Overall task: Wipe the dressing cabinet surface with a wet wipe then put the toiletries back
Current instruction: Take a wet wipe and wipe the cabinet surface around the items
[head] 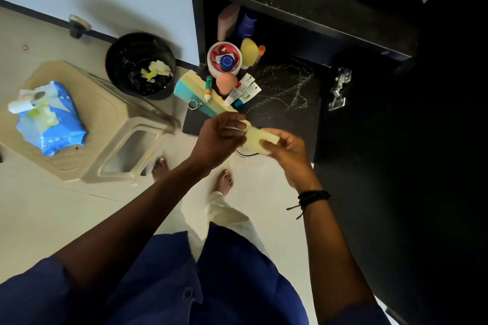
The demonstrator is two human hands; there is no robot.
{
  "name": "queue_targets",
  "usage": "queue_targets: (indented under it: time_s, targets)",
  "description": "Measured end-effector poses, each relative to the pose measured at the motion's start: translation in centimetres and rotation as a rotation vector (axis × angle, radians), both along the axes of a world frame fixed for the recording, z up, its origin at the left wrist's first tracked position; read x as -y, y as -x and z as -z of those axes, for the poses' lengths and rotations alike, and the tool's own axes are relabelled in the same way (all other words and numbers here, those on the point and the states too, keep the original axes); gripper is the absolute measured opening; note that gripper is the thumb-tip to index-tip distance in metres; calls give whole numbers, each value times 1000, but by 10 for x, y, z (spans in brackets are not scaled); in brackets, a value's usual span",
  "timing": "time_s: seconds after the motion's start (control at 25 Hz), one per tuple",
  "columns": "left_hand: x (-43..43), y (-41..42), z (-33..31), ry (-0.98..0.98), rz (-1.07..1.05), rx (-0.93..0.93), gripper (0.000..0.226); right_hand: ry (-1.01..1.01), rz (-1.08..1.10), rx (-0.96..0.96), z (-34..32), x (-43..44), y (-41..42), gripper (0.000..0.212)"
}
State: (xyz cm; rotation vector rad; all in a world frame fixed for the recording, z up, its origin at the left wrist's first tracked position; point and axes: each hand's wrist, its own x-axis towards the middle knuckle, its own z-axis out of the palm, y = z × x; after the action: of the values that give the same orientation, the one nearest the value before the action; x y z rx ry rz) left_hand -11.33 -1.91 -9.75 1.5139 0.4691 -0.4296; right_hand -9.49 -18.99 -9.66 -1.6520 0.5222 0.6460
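A folded pale yellow wet wipe (260, 141) is held between both hands above the front edge of the black cabinet surface (290, 113). My left hand (219, 138) pinches its left end; my right hand (286, 152) grips its right end. Damp streaks show on the right part of the surface. Toiletries crowd the left side: a teal and cream comb (196, 93), a pink sponge (226, 82), two white tubes (244, 91), a small orange-capped stick (208, 88), a red-and-white jar (224, 59), a yellow puff (249, 52), and pink and blue bottles (237, 22) at the back.
A black bin (140, 64) with used wipes stands on the floor left of the cabinet. A beige plastic stool (105, 126) carries a blue wipes pack (51, 119). The cabinet's open door with a metal hinge (339, 88) is to the right. My bare feet are on the pale floor.
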Motion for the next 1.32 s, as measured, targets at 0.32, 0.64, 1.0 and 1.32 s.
queue_targets:
  time_s: [0.32,0.64,1.0,1.32]
  targets:
    - [2,3,45,-599,479,211,61,800,-133,597,67,26,-52,32]
    - [0,2,66,-768,821,107,80,1022,-860,691,112,8,48,53]
    - [-4,6,72,-803,713,221,81,1303,-850,464,115,40,-110,56]
    - [-17,8,79,-843,542,272,73,938,-744,532,103,7,-137,56]
